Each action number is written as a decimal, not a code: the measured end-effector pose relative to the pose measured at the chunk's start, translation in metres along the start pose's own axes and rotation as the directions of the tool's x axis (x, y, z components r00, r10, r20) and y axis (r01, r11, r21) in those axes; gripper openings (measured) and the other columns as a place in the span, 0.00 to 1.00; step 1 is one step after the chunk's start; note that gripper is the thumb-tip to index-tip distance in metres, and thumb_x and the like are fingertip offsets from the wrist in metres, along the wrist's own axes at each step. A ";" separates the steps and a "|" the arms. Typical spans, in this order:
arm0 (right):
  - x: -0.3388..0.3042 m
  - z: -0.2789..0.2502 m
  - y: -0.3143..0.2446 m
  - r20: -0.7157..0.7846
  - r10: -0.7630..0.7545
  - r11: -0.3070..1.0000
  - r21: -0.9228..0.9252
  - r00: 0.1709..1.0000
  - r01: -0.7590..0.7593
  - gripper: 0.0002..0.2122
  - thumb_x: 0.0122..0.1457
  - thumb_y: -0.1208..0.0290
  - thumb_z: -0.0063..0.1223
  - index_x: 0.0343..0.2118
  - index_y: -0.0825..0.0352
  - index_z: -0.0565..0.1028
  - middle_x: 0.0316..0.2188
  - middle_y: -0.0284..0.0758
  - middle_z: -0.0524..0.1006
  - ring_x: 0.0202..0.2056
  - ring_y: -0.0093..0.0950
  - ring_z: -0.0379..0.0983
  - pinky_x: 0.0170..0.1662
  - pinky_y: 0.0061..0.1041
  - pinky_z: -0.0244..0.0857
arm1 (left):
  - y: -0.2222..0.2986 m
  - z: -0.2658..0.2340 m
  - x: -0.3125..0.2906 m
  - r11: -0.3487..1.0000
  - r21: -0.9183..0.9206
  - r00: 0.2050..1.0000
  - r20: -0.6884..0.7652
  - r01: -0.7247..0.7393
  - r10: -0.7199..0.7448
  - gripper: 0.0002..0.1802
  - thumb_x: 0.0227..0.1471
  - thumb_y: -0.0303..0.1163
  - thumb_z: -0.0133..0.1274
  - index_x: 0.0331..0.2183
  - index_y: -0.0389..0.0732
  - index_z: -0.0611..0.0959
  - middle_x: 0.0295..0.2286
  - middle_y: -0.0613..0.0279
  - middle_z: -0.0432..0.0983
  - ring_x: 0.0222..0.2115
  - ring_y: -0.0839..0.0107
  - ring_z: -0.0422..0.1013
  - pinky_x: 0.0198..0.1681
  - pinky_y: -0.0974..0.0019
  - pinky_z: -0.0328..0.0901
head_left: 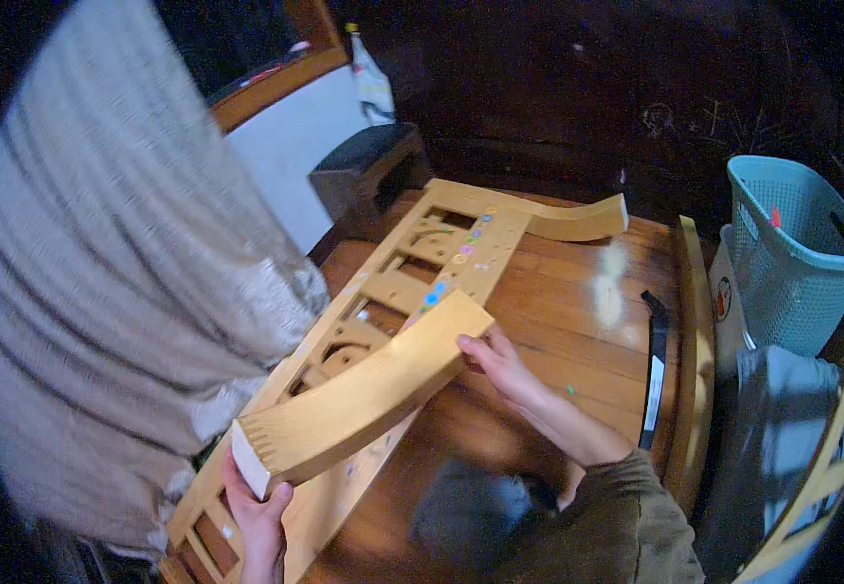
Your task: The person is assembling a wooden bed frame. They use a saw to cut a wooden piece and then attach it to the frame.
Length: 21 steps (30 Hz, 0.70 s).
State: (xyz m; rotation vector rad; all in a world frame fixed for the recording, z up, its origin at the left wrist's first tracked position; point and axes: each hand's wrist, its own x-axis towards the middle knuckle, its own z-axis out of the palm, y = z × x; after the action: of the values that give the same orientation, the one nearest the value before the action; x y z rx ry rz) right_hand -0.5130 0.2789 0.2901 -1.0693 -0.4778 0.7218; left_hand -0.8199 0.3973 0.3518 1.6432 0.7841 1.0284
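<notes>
A thick curved wooden piece (pixel 373 389) with one white end is held up between my hands, slanting across the picture. My left hand (pixel 258 516) grips the white end from beneath, thumb on the near edge. At the other end, my right hand (pixel 505 368) has its thumb and fingers closed on the corner. Below it a long wooden panel (pixel 502 243) lies along the floor, with cut-outs and coloured round stickers. A similar curved piece (pixel 578 222) juts from the panel's far end. The held piece hides part of the panel; whether they touch, I cannot tell.
A beige curtain (pixel 120 273) hangs at the left. Beyond the panel stands a dark stool (pixel 368 161). On the right are a wooden rail (pixel 692 360), a black strap-like thing (pixel 654 360) on the floor, and a teal basket (pixel 792 258).
</notes>
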 end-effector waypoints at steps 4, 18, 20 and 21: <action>0.053 -0.132 0.002 -0.276 -0.042 0.998 0.036 0.960 0.054 0.24 0.50 0.67 0.48 0.47 0.69 0.55 0.42 0.38 0.64 0.44 0.25 0.59 0.48 0.24 0.51 | -0.016 0.139 0.086 0.995 0.008 0.954 0.282 0.103 -0.101 0.50 0.25 0.30 0.61 0.50 0.34 0.51 0.45 0.56 0.58 0.47 0.66 0.56 0.51 0.65 0.50; 0.094 -0.331 -0.039 -0.603 -0.381 0.915 -0.356 0.701 0.191 0.32 0.41 0.74 0.56 0.49 0.69 0.52 0.41 0.37 0.64 0.43 0.26 0.60 0.47 0.24 0.54 | -0.117 0.406 0.236 0.932 -0.016 0.470 0.867 0.363 -0.168 0.48 0.33 0.31 0.59 0.51 0.44 0.47 0.46 0.58 0.56 0.46 0.61 0.58 0.41 0.60 0.64; 0.111 -0.334 -0.069 -0.565 -0.434 0.889 -0.392 0.701 0.234 0.32 0.40 0.75 0.56 0.49 0.69 0.52 0.43 0.37 0.64 0.43 0.26 0.61 0.46 0.24 0.56 | -0.147 0.446 0.255 0.894 -0.100 0.434 0.894 0.436 -0.112 0.45 0.35 0.29 0.58 0.51 0.46 0.48 0.46 0.59 0.56 0.45 0.62 0.59 0.42 0.60 0.63; 0.122 -0.343 -0.076 -0.582 -0.425 0.898 -0.368 0.693 0.242 0.30 0.41 0.76 0.56 0.49 0.68 0.55 0.41 0.36 0.65 0.42 0.26 0.62 0.45 0.24 0.56 | -0.170 0.466 0.262 0.862 -0.139 0.423 0.901 0.487 -0.093 0.44 0.36 0.27 0.56 0.51 0.45 0.49 0.47 0.60 0.54 0.45 0.63 0.58 0.43 0.61 0.62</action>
State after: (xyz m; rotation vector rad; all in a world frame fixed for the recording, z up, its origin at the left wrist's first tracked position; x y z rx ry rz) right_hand -0.1774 0.1345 0.2183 -1.3560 -0.1470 -0.0829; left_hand -0.2893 0.4847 0.1928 1.3368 0.1070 -0.0462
